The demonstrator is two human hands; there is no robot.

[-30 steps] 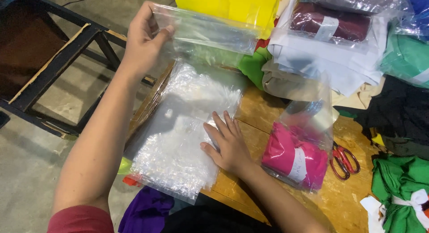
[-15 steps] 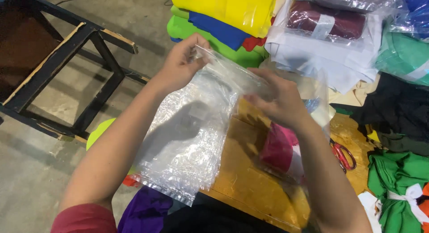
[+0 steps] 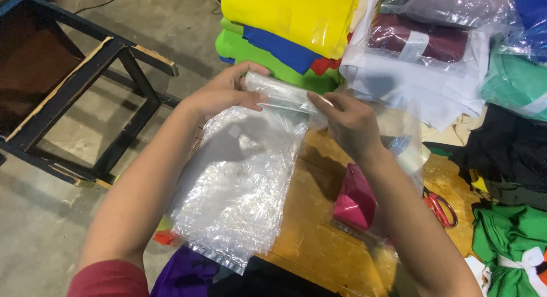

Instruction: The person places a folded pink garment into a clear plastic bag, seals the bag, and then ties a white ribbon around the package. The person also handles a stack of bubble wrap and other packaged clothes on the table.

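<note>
A pink garment in its bag sits half hidden behind the right arm on the worktop. Over the crinkled stack of clear bags, the left hand and right hand pinch one clear bag, see-through, its edges hard to trace.

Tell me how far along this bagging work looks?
Partly done, it seems. Done: a pink garment and a maroon one already sit in clear bags. In hand: the left hand and right hand hold one clear bag by its top edge, above the stack of empty bags. Left: unbagged folded clothes, such as the yellow pile and green cloth.
</note>
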